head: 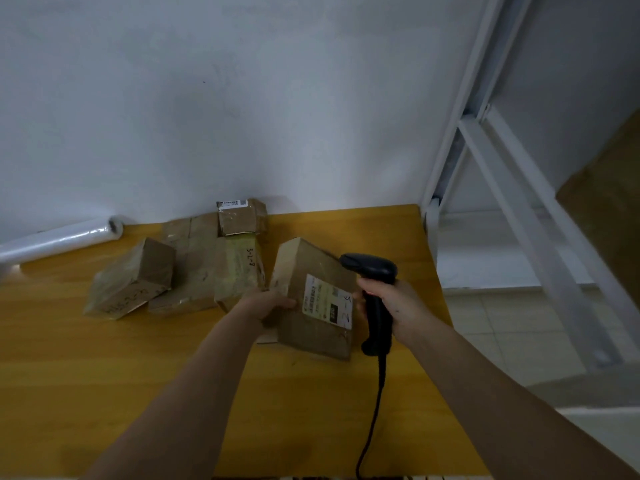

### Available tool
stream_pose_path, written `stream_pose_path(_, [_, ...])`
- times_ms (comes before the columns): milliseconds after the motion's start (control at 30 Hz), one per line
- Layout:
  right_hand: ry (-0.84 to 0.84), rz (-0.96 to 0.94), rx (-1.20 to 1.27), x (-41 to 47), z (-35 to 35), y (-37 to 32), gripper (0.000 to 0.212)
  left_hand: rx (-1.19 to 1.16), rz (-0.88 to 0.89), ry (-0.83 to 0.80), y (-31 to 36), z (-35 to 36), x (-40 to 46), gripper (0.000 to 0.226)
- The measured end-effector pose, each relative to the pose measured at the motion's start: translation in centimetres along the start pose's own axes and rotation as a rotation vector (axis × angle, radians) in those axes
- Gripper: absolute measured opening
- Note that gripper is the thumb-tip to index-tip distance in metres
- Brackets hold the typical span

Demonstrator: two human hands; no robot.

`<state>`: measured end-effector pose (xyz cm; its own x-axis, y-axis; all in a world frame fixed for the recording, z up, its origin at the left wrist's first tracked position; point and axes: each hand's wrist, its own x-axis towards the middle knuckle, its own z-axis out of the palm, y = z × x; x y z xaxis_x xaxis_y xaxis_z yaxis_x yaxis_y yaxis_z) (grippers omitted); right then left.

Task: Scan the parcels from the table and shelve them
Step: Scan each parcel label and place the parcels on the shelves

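Parcel (pixel 313 299) in left grip (pixel 268 303), scanner (pixel 375 299) in right grip (pixel 391 303), above yellow table (pixel 138 375).

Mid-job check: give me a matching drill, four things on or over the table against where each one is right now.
Things:
1. Black handheld barcode scanner
2. Brown cardboard parcel with white label
3. Roll of clear plastic film
4. Small brown taped box with a barcode sticker

Places:
A. Lying along the wall, at the far left of the yellow wooden table
B. Gripped by the left hand
C. Top of the parcel pile by the wall
D. Gripped by the right hand

Pairs: 1-D, 2-B, 3-A, 4-C
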<state>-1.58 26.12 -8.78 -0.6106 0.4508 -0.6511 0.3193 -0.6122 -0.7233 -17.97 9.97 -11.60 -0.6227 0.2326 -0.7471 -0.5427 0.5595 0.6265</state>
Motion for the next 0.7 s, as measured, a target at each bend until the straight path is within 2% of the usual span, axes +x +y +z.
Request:
stream_pose_path(133, [0.013,-0.034,-0.105,-0.9,-0.3,0.1,0.019,-0.115,0.054,-0.064,-0.3,0.1,-1.3,0.052])
stream_pose_path(267, [-0.010,-0.158,-0.396,-2.2,-0.9,-0.5,0.011,-0.151,0.088,-0.132,0.5,-0.6,-2.1,0.065])
stream_pose_path(367, [-0.119,-0.272,-0.581,-3.4,-1.0,-0.9,0.009,-0.031,0.154,-0.193,3.1,-1.5,-3.6,0.080])
stream_pose_path(467, [-0.211,-0.350,-0.720,-4.2,-0.5,-0.3,0.028,0.164,0.200,-0.151,6.0,-2.3,-4.6,0.077])
stream_pose_path(600, [-0.179,-0.433,-0.777,-4.5,-0.8,1.0,0.032,0.288,0.203,-0.152,8.7,-2.8,-6.1,0.084])
stream_pose_path(700, [-0.165,-0.471,-0.786,-5.1,-1.5,1.2,0.039,0.329,0.213,-0.136,9.4,-2.3,-7.2,0.080])
